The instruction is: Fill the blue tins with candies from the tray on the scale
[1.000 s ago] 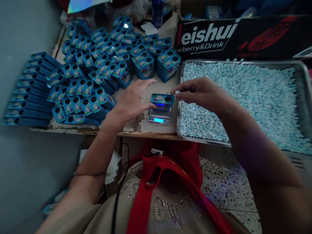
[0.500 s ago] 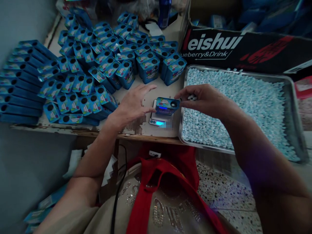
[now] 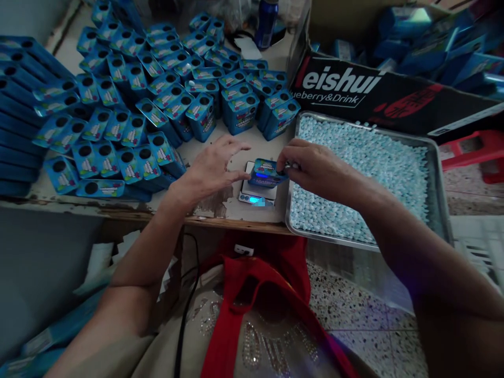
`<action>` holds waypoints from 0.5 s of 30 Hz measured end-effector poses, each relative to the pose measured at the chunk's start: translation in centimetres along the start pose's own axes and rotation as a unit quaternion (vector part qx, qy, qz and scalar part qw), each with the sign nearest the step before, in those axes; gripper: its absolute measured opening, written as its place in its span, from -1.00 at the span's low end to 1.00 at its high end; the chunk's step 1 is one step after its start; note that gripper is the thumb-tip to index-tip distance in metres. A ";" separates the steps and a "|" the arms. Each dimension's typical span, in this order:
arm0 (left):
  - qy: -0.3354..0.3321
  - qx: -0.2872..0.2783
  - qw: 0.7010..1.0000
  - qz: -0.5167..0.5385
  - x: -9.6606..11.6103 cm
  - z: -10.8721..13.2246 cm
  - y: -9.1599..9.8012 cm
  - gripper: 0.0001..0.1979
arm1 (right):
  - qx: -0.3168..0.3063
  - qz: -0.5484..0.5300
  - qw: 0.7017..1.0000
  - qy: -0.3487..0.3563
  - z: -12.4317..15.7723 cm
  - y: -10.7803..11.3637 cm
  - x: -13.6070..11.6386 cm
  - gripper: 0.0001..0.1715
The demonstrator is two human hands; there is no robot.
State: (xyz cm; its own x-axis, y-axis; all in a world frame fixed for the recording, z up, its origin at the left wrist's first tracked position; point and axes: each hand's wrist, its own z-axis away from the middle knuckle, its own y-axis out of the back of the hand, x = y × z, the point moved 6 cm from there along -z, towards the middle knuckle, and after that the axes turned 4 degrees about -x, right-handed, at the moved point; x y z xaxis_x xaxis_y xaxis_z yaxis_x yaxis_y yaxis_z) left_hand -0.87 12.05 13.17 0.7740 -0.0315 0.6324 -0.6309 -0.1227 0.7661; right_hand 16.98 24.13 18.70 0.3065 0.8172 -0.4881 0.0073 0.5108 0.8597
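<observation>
A small blue candy box (image 3: 264,173) with a round hole in its top stands on a digital scale (image 3: 244,193) whose display glows blue. My right hand (image 3: 315,165) is closed on a few small pale candies (image 3: 291,165), its fingertips at the hole end of the box and partly hiding the hole. Left of the scale, my left hand (image 3: 212,167) is held open, thumb and fingers apart with nothing between them; its thumb tip is close to the box, and I cannot tell if they touch. Pale blue and white candies (image 3: 378,184) fill a metal tray (image 3: 334,240) beneath my right forearm.
Many blue boxes (image 3: 173,94) with holes in their tops stand packed over the table's left and back. A black carton (image 3: 342,79) holding more blue boxes stands behind the tray. A blue can (image 3: 265,23) is at the back, a red plastic item (image 3: 472,152) at far right.
My right hand has moved left and closer to the box's hole, its fingers more closed around the candies. The left hand stays open beside the scale. The view has shifted slightly.
</observation>
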 end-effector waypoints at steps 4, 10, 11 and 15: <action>-0.005 0.004 1.000 -0.010 0.0 0.0 0.1 -0.41 | 0.039 -0.106 0.993 -0.028 0.6 0.1 0.5 -0.84; -0.010 0.025 1.000 -0.015 -0.1 0.3 0.8 -0.45 | 0.234 -0.418 0.848 -0.226 6.2 1.5 10.2 -0.74; -0.004 0.026 1.000 -0.014 -0.2 0.3 0.8 -0.46 | 0.263 -0.439 0.818 -0.262 7.6 1.2 12.2 -0.68; 0.009 0.035 0.999 0.001 0.3 -0.5 0.8 -0.44 | 0.265 -0.511 0.745 -0.338 11.1 -1.6 15.9 -0.56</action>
State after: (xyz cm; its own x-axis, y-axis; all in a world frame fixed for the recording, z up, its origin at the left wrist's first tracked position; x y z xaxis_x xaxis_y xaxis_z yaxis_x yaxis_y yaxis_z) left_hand -1.17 12.43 14.04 0.7716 -0.0148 0.6360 -0.6265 -0.1908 0.7557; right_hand 32.42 33.34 11.21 0.2913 -0.3389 -0.8946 0.8852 0.4501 0.1176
